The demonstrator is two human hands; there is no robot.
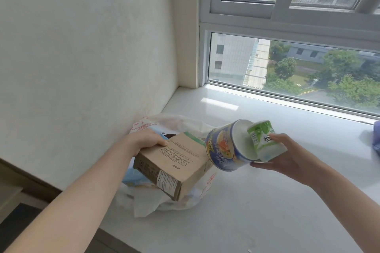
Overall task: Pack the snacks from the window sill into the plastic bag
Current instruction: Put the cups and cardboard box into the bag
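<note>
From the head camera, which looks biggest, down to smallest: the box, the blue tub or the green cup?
1. Box: clearly largest.
2. Blue tub.
3. Green cup: smallest, though the right hand hides part of it.
All three look about equally near the camera, so the order seems safe.

White window sill (267, 201), plastic bag (148, 203) lying by the wall (82, 47)

purple object (376, 139): cut off at right edge | plastic bag (144, 201): partly hidden under cardboard box (174, 162)
</note>
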